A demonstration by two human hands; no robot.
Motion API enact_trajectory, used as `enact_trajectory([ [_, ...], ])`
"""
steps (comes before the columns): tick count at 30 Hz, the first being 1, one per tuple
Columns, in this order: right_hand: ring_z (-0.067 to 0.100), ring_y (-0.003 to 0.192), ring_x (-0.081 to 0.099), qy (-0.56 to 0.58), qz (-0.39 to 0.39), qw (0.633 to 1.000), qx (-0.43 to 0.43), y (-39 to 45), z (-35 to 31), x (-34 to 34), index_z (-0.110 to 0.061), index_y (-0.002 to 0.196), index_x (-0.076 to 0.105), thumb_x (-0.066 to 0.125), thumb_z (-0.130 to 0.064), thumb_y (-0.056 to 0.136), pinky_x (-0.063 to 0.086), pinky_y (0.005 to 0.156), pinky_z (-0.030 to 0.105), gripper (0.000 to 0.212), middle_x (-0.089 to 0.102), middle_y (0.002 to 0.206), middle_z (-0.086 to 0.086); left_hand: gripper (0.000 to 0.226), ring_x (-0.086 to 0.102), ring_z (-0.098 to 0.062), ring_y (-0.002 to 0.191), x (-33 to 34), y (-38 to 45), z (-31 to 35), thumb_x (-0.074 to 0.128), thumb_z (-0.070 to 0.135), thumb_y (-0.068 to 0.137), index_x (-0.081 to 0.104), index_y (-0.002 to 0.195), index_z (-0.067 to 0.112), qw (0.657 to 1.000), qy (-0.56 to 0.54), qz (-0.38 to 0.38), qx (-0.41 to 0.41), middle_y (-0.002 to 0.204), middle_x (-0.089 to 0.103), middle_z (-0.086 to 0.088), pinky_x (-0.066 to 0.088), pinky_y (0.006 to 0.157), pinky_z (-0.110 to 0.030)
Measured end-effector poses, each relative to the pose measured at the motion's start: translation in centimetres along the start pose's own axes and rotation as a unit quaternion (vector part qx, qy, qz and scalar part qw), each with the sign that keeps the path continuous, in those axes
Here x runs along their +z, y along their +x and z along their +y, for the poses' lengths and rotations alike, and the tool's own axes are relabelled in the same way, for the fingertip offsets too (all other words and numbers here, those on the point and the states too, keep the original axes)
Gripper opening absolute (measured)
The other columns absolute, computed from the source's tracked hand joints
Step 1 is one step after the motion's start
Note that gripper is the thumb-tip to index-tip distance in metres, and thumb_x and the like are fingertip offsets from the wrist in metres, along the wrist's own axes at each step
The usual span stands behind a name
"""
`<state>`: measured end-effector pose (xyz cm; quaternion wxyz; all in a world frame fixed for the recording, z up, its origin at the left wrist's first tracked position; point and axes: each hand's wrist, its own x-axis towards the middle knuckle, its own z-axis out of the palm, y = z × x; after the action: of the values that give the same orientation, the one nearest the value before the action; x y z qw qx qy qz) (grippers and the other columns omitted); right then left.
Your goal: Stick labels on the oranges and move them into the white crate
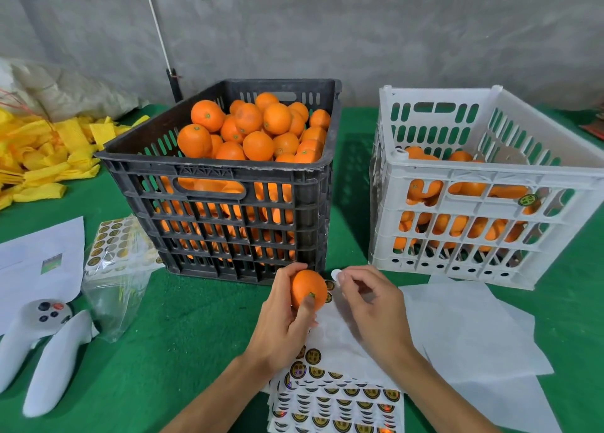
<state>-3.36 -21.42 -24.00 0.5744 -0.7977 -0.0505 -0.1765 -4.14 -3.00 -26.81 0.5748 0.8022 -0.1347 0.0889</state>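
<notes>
1. The left hand gripped one orange just in front of the black crate, fingers curled round it and the thumb pressed on its near face, stem end towards the camera.
2. The right hand hovered just right of that orange, its fingertips pinched together on a small white disc, which I judged to be a label seen from its back; the printed side was not visible.
3. Label sheets lay on the green surface nearer than the black crate, under both wrists, with white backing papers to the right.
4. The black crate was heaped with oranges; the white crate, to its right, held a lower layer.
5. The step in hand appeared to be sticking: label peeled, orange presented, the two not yet touching.
6. The next move would call for pressing the label flat on bare peel, probably clear of the thumb, then carrying the orange right, over the white crate's rim, and setting it in.
</notes>
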Motion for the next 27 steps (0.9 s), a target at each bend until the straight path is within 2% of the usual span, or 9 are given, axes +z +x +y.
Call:
enact_trajectory([
  [8, 0.014, 0.118, 0.062, 0.006, -0.094, 0.994, -0.06, -0.5, -0.4, 0.2, -0.027, 0.116, 0.077, 0.063, -0.039, 0.099, 0.049, 0.101, 0.031, 0.025, 0.069, 0.117, -0.019, 0.047, 0.07, -0.015, 0.081, -0.1, -0.1, 0.3, 0.035, 0.064, 0.105, 0.033, 0.148, 0.045, 1.0, 0.004, -0.016, -0.003, 0.11, 0.063, 0.015, 0.053, 0.071, -0.018],
  [11, 0.008, 0.133, 0.051, -0.044, -0.146, 0.984, -0.095, -0.9, -0.4, -0.5, -0.03, 0.137, 0.064, 0.052, -0.044, 0.104, 0.042, 0.11, 0.026, 0.037, 0.058, 0.137, -0.025, 0.046, 0.068, -0.01, 0.092, -0.4, -0.2, 1.1, 0.037, 0.059, 0.107, 0.033, 0.15, 0.045, 1.0, -0.008, -0.019, -0.008, 0.114, 0.063, 0.018, 0.054, 0.081, -0.017],
  [13, 0.004, 0.142, 0.041, -0.141, -0.163, 0.965, -0.153, -1.2, -0.6, -1.0, -0.03, 0.15, 0.049, 0.054, -0.044, 0.103, 0.038, 0.115, 0.028, 0.049, 0.046, 0.15, -0.025, 0.046, 0.07, -0.012, 0.099, -0.6, -0.3, 2.3, 0.045, 0.057, 0.105, 0.037, 0.149, 0.047, 0.998, -0.052, -0.015, -0.024, 0.117, 0.065, 0.015, 0.058, 0.087, -0.028],
  [15, 0.002, 0.145, 0.035, -0.225, -0.127, 0.941, -0.22, -1.5, -1.4, -1.3, -0.025, 0.156, 0.04, 0.063, -0.046, 0.098, 0.037, 0.118, 0.03, 0.066, 0.043, 0.156, -0.016, 0.05, 0.07, -0.017, 0.111, -0.8, 0.0, 4.2, 0.054, 0.058, 0.101, 0.043, 0.148, 0.047, 0.996, -0.083, 0.0, -0.016, 0.124, 0.065, 0.014, 0.059, 0.092, -0.034],
  [17, 0.007, 0.147, 0.035, -0.247, -0.042, 0.933, -0.26, -1.1, -3.1, -1.7, -0.018, 0.155, 0.041, 0.067, -0.052, 0.095, 0.033, 0.119, 0.026, 0.073, 0.045, 0.156, -0.007, 0.054, 0.074, -0.025, 0.105, -0.7, 0.8, 6.9, 0.061, 0.057, 0.099, 0.045, 0.149, 0.046, 0.993, -0.114, -0.001, 0.01, 0.119, 0.07, 0.005, 0.061, 0.089, -0.035],
  [19, 0.012, 0.148, 0.037, -0.232, 0.047, 0.929, -0.285, 0.1, -5.3, -2.5, -0.011, 0.152, 0.045, 0.062, -0.054, 0.097, 0.031, 0.12, 0.025, 0.071, 0.048, 0.155, -0.001, 0.057, 0.075, -0.03, 0.103, -0.1, 2.4, 10.0, 0.063, 0.055, 0.099, 0.044, 0.151, 0.044, 0.989, -0.143, -0.018, 0.037, 0.119, 0.071, -0.001, 0.062, 0.089, -0.04],
  [21, 0.016, 0.147, 0.04, -0.225, 0.126, 0.917, -0.304, 2.0, -7.6, -4.0, -0.007, 0.15, 0.047, 0.051, -0.053, 0.103, 0.032, 0.12, 0.027, 0.066, 0.049, 0.154, 0.004, 0.058, 0.071, -0.028, 0.116, 0.7, 4.6, 13.4, 0.062, 0.055, 0.1, 0.041, 0.153, 0.047, 0.986, -0.146, -0.037, 0.069, 0.133, 0.064, 0.006, 0.06, 0.097, -0.041],
  [25, 0.024, 0.149, 0.037, -0.274, 0.235, 0.877, -0.317, 6.3, -10.4, -7.7, -0.001, 0.153, 0.04, 0.053, -0.036, 0.105, 0.028, 0.123, 0.034, 0.061, 0.043, 0.158, 0.014, 0.057, 0.061, -0.022, 0.128, 2.9, 10.2, 19.5, 0.046, 0.062, 0.103, 0.025, 0.155, 0.055, 0.988, -0.045, -0.066, 0.131, 0.145, 0.056, -0.007, 0.051, 0.11, -0.036],
  [27, 0.026, 0.153, 0.029, -0.302, 0.247, 0.877, -0.281, 8.3, -11.2, -9.2, -0.001, 0.156, 0.032, 0.059, -0.027, 0.104, 0.025, 0.125, 0.04, 0.064, 0.034, 0.163, 0.014, 0.06, 0.055, -0.024, 0.134, 4.0, 12.7, 21.9, 0.041, 0.051, 0.108, 0.019, 0.163, 0.04, 0.985, 0.027, -0.081, 0.153, 0.151, 0.049, -0.013, 0.044, 0.115, -0.038],
])
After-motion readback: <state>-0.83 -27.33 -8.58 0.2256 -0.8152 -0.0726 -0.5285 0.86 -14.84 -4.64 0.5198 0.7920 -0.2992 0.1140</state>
